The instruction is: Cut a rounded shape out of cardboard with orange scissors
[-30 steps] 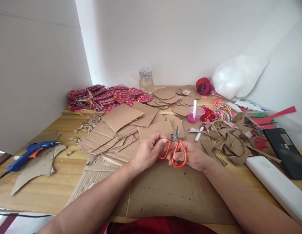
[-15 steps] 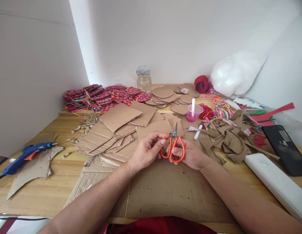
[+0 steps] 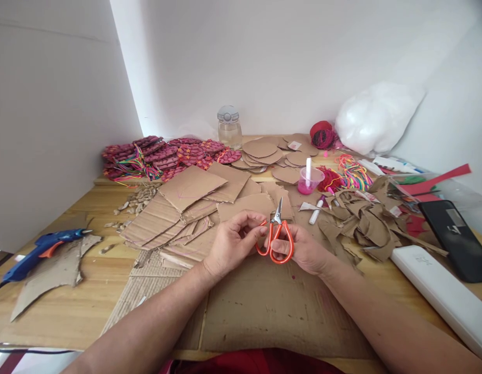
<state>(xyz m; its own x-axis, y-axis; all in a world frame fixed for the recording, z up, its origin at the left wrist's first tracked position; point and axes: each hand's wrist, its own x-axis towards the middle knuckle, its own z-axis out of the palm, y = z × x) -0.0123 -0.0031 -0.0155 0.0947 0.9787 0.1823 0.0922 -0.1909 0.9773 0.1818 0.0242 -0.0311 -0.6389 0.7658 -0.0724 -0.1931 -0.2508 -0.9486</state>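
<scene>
A pair of scissors [image 3: 278, 219] with orange handles is held over the cardboard mat [image 3: 280, 311], blades pointing away from me and nearly closed. My right hand [image 3: 309, 252] grips it, thumb over the right handle loop. At the left loop, my left hand [image 3: 233, 244] has thumb and fingers closed in a pinch on the handle; some fingertips are hidden behind it. Just beyond my hands lie cut cardboard pieces [image 3: 192, 187], stacked loosely.
A blue glue gun [image 3: 42, 249] lies at left on a cardboard scrap. Cardboard discs [image 3: 260, 148], a lidded glass jar [image 3: 229, 130] and patterned red pieces [image 3: 159, 156] sit behind. At right are a pink cup [image 3: 309, 182], cardboard offcuts [image 3: 365, 223], a phone [image 3: 455, 239] and a white power bank [image 3: 439, 296].
The scissors have turned slightly in my fingers and shifted a little toward the left. Both hands stay in nearly the same place.
</scene>
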